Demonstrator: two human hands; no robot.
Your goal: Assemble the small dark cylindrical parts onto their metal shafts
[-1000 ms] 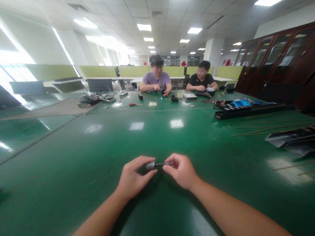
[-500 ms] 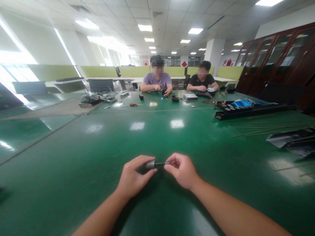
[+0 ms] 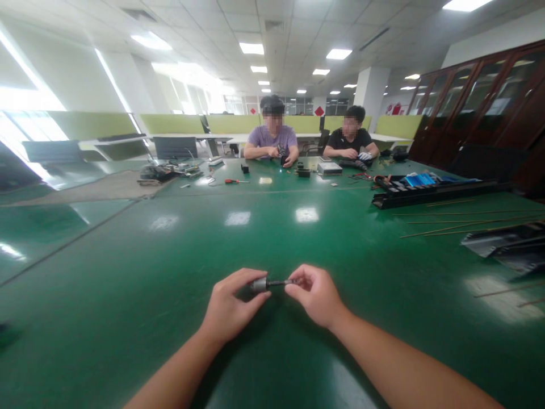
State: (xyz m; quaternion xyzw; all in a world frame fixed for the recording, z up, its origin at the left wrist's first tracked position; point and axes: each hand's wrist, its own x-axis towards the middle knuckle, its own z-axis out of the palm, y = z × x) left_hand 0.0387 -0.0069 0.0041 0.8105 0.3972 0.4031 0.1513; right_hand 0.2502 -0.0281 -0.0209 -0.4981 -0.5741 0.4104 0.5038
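Near the front middle of the green table (image 3: 183,250), a small metal cylinder with a thin dark shaft (image 3: 259,284) lies level between my hands. My left hand (image 3: 232,309) grips the cylinder end, thumb below and fingers above. The fingertips of my right hand (image 3: 317,295) pinch the far right end of the shaft, whose tip is partly hidden by them.
Two people sit across the table, a purple shirt (image 3: 272,138) and a black shirt (image 3: 349,139). A red screwdriver (image 3: 232,181) lies in the back middle. Black metal channels (image 3: 409,196) and thin rods (image 3: 451,220) lie at right, a parts pile (image 3: 164,172) at back left.
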